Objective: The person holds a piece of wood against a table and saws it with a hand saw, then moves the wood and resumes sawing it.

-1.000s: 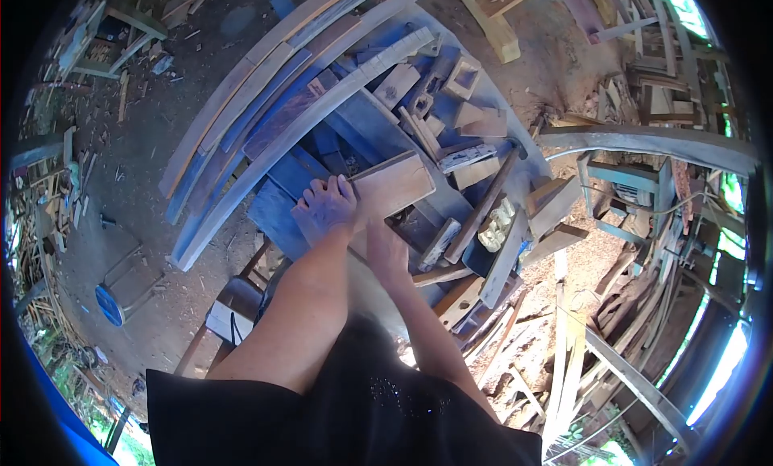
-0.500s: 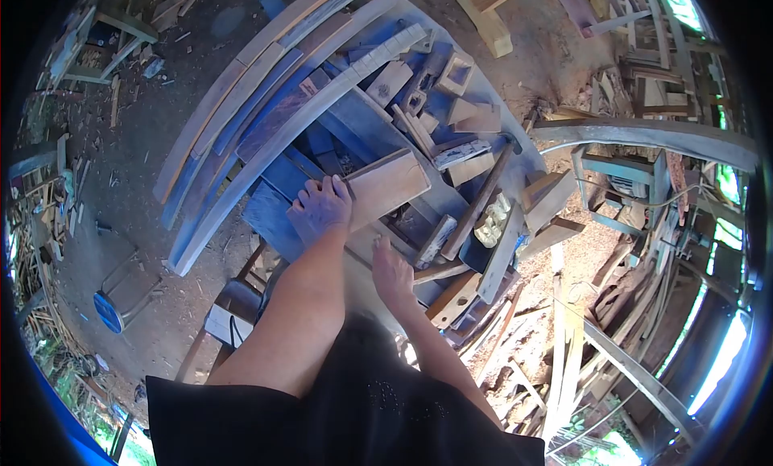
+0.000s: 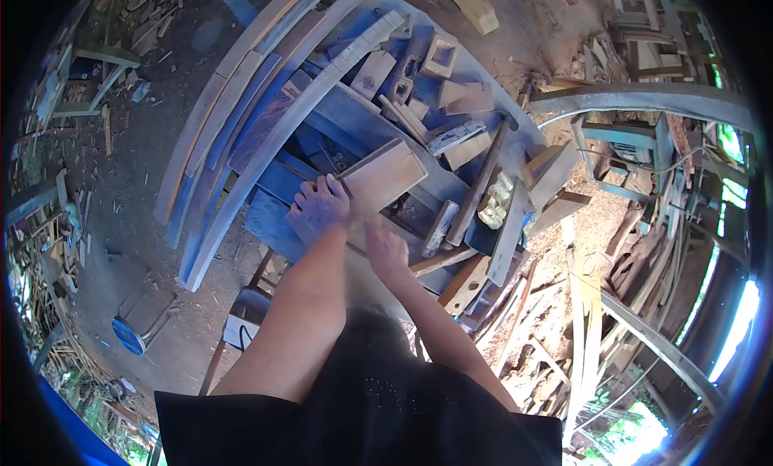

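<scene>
A short, thick wooden board (image 3: 388, 176) lies slantwise across the workbench in front of me. My left hand (image 3: 320, 206) is closed over its left end, knuckles up and the fingers bent round the far edge. Close to the board's near edge is my right hand (image 3: 388, 247), its fingers curled together. The forefinger side points toward the board and looks slightly blurred. Whatever the right fingers hold, if anything, is too small or hidden to make out.
Long wooden planks (image 3: 274, 128) lie along the bench's left side. Beyond the board are wooden offcuts (image 3: 374, 73) and a hollow wooden block (image 3: 440, 55). To the right lie a long-handled hammer (image 3: 483, 180) and a crumpled yellowish lump (image 3: 494, 202). A stool (image 3: 129, 336) stands on the floor at left.
My right hand has moved up and slightly left, closer to the board and my left hand. My left hand keeps its grip on the board. The whole view has shifted a little.
</scene>
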`<state>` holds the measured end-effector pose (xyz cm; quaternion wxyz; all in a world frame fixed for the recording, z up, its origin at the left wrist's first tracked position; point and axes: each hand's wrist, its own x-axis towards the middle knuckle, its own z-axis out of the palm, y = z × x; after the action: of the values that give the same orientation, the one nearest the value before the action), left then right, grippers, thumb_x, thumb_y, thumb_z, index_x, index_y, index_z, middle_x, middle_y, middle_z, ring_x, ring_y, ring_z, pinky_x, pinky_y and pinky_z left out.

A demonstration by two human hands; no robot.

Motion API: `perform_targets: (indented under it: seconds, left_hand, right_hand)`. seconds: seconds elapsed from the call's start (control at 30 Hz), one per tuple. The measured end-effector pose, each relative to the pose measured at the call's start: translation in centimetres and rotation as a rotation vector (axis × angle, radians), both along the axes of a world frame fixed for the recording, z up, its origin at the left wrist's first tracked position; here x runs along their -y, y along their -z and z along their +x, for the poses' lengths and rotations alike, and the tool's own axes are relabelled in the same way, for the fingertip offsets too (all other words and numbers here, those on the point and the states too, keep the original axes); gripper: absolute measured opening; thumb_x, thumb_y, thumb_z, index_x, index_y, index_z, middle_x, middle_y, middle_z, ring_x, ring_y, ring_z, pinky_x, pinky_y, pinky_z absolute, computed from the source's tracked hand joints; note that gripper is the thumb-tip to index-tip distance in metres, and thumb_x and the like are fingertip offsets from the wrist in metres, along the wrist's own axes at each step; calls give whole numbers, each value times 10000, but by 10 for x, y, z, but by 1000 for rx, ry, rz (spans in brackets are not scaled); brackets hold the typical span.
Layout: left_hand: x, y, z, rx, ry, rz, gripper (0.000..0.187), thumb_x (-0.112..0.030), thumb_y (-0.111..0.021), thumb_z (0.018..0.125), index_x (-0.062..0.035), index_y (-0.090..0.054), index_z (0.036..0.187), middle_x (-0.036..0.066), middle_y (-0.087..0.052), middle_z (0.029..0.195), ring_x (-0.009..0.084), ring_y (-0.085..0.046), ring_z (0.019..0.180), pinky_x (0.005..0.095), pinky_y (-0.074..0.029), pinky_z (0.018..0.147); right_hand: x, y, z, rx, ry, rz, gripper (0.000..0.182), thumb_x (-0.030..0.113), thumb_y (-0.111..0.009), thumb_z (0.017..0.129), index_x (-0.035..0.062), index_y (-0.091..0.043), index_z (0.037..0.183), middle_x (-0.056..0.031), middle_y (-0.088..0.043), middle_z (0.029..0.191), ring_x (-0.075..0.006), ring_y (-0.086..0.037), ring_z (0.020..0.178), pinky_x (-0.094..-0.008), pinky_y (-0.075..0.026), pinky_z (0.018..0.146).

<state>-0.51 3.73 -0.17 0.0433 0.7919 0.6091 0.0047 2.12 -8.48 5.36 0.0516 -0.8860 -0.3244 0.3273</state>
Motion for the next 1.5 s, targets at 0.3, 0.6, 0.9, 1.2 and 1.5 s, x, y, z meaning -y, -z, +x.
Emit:
perform_targets:
  seconds: [0.3,0.6,0.9,1.2,1.5]
  left_hand:
    - [-2,-23,3,-63,6,-141,416,-414,-329,975,-179,-673,991,81,-597,994,280,-574,941,450,-383,854]
    - [1,-9,1,-14,15,-42,391,-402,-365,965,-170,-680,953,76,-600,980,289,-570,909,462,-382,834]
    - [3,0,0,-7,13,21,393,-417,-388,947,-184,-704,937,77,-605,941,285,-557,852,447,-367,829]
    - [2,-1,2,-24,10,7,419,-419,-357,965,-160,-683,922,91,-599,927,293,-576,885,462,-399,811]
    - [2,13,-2,0,14,61,390,-412,-406,936,-166,-699,862,72,-604,916,292,-562,857,454,-373,816]
  right_hand:
    - [19,-18,-1,-3,43,76,227,159,-476,943,53,-459,1142,-197,-672,764,-363,-688,721,-480,-549,599]
    - [8,-14,3,-3,7,106,199,146,-465,948,55,-457,1125,-192,-677,742,-354,-693,711,-460,-562,616]
    - [-27,10,5,27,22,77,244,155,-473,927,60,-434,1148,-179,-674,747,-354,-688,690,-501,-541,594]
    - [-4,3,3,54,2,60,192,166,-440,971,69,-467,1135,-160,-671,691,-307,-699,674,-424,-558,565]
    - [19,-17,-5,-118,80,-74,267,135,-456,919,81,-450,1181,-184,-685,816,-355,-690,760,-478,-550,641]
